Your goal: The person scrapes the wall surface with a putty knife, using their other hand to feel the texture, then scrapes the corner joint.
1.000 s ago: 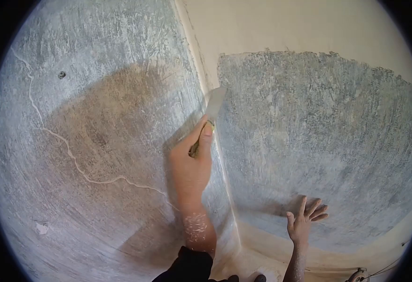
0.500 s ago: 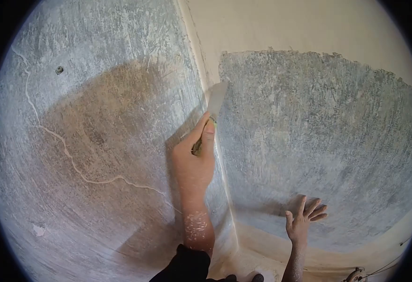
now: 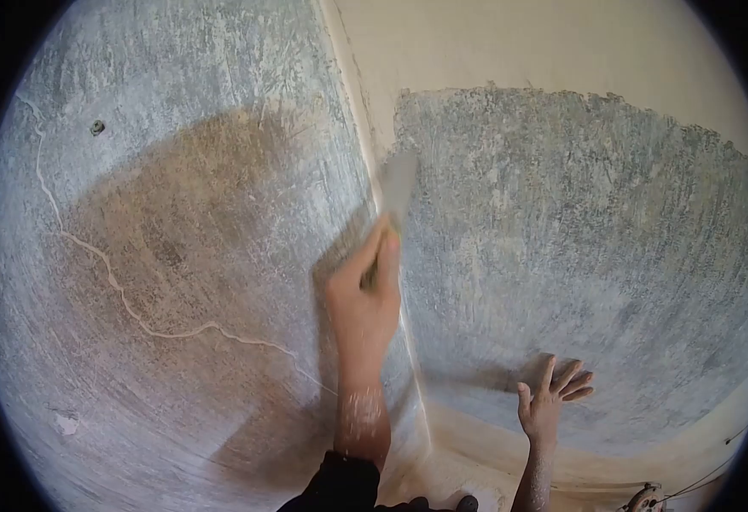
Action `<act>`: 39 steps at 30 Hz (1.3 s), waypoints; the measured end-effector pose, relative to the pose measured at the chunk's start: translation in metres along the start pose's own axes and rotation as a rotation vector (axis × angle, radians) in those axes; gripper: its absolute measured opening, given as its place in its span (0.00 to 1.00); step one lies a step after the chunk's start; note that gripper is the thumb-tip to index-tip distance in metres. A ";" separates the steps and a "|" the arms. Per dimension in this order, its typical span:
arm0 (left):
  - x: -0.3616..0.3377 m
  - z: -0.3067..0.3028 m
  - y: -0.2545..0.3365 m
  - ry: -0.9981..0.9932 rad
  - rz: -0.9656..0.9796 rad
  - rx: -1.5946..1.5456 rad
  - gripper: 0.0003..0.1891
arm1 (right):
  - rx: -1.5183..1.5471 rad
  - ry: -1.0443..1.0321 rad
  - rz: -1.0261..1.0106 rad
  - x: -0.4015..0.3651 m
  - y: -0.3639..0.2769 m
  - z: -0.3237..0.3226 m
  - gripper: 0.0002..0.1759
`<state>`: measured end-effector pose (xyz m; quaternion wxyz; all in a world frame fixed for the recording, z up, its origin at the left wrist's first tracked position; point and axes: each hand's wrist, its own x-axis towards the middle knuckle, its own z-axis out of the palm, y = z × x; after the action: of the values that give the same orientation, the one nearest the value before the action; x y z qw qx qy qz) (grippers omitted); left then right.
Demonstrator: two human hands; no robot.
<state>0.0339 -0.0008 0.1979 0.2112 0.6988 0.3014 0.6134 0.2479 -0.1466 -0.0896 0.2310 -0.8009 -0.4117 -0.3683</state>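
Note:
A putty knife (image 3: 402,183) is held in my left hand (image 3: 365,294), its handle wrapped by the fingers and partly hidden. The wide metal blade points up and lies at the right wall (image 3: 561,239), just beside the corner (image 3: 358,119) where two walls meet; blade and fingers are slightly blurred. White flecks cover that wrist, above a black sleeve (image 3: 344,482). Lower right, my right hand (image 3: 549,397) is spread out with its fingers apart, resting against the same wall, and holds nothing.
The left wall (image 3: 246,188) is mottled grey with a raised wavy line (image 3: 113,277) and a small plug hole (image 3: 97,128). Cream coating (image 3: 544,43) borders the grey patch above. A round fitting with wires (image 3: 647,497) sits low right. Dark shoe tips (image 3: 468,504) show at the bottom.
My left hand has shifted slightly right and down with the putty knife, still at the corner. My right hand has stayed in place. The view has tilted a little.

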 end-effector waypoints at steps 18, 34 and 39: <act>-0.012 0.000 -0.011 0.025 -0.019 0.031 0.20 | -0.010 0.018 -0.001 0.001 0.002 0.002 0.45; 0.007 -0.012 0.021 -0.031 -0.032 0.052 0.19 | 0.107 0.012 0.022 -0.004 0.000 0.004 0.46; 0.004 -0.003 0.019 0.012 -0.007 0.052 0.19 | 0.081 -0.042 0.021 -0.004 0.002 0.001 0.46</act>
<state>0.0347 -0.0119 0.2141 0.1934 0.6993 0.3210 0.6087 0.2480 -0.1492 -0.0937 0.2586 -0.8027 -0.4225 -0.3321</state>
